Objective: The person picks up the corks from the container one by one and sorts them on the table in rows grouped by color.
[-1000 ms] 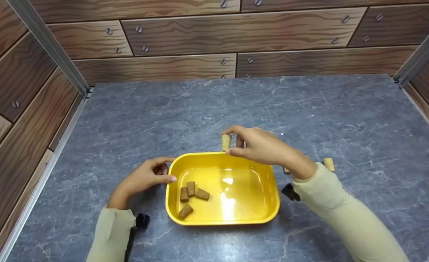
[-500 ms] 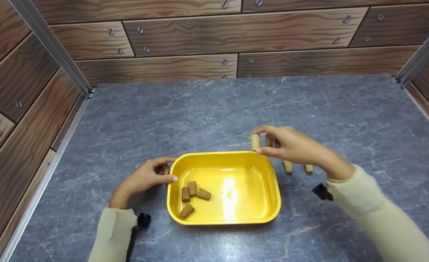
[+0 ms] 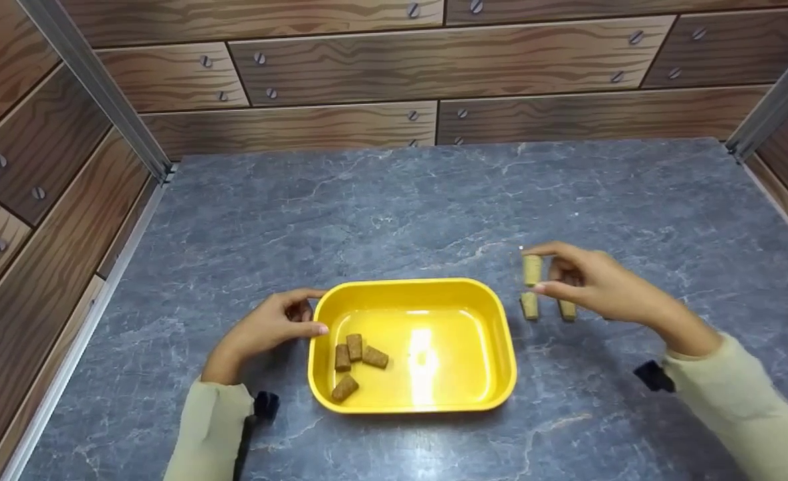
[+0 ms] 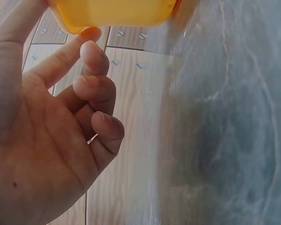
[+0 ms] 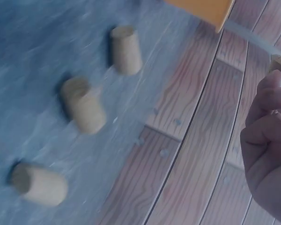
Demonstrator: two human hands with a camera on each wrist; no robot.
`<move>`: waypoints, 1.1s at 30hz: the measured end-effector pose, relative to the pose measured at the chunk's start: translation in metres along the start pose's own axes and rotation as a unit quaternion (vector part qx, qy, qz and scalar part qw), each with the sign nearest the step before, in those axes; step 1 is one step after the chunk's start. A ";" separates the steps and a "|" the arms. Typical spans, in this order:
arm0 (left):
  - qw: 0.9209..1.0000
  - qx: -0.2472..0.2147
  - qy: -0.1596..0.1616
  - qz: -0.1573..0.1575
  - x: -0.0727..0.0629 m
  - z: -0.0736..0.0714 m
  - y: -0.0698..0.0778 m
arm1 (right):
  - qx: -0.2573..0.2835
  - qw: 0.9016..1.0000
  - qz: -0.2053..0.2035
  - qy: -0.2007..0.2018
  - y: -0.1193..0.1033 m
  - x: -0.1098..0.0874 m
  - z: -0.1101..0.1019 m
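My left hand (image 3: 270, 324) grips the left rim of a yellow plastic tray (image 3: 427, 284), thumb inside and fingers outside. Several brown corks (image 3: 354, 347) lie in the tray's left part. Between thumb and index finger, my right hand (image 3: 604, 287) pinches a pale tapered cork (image 3: 532, 270) held upright. Just below it in the head view are two more pale corks, one at the left (image 3: 530, 306) and one partly behind the hand (image 3: 567, 310). The right wrist view shows three corks lying on the table, the lowest being a tipped cork (image 5: 40, 184).
The grey marbled table (image 3: 367, 207) carries everything. Wood-patterned panels (image 3: 340, 73) stand behind and at both sides, with metal rails (image 3: 113, 100) at the corners.
My right hand has moved right with the pinched cork, from behind the tray's back rim to beyond its right end. The left hand has stayed on the tray.
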State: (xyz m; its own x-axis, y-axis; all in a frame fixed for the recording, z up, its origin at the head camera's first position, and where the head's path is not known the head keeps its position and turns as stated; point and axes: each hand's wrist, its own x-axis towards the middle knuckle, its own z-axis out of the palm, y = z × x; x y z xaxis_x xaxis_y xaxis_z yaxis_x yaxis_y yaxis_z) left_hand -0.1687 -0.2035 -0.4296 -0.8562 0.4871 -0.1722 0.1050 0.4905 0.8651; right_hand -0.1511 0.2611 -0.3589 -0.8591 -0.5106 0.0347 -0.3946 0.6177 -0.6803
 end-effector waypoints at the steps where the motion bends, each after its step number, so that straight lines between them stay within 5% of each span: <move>1: 1.000 0.001 0.000 0.000 0.000 0.000 0.000 | 0.003 1.000 0.000 0.007 0.003 -0.003 -0.002; 17: 1.000 0.003 0.003 -0.008 0.000 0.001 0.000 | 0.091 0.994 -0.010 0.066 0.051 -0.044 -0.028; 33: 1.000 0.004 0.001 -0.001 0.001 0.000 -0.001 | 0.051 0.996 0.066 0.017 0.093 -0.072 -0.033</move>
State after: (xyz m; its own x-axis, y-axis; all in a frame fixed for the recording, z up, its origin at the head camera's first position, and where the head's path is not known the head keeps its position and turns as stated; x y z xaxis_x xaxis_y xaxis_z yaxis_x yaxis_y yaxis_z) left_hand -0.1695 -0.2035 -0.4311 -0.8579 0.4839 -0.1728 0.1070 0.4972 0.8610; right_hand -0.1368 0.3750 -0.4012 -0.9125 -0.4074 -0.0371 -0.2434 0.6135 -0.7513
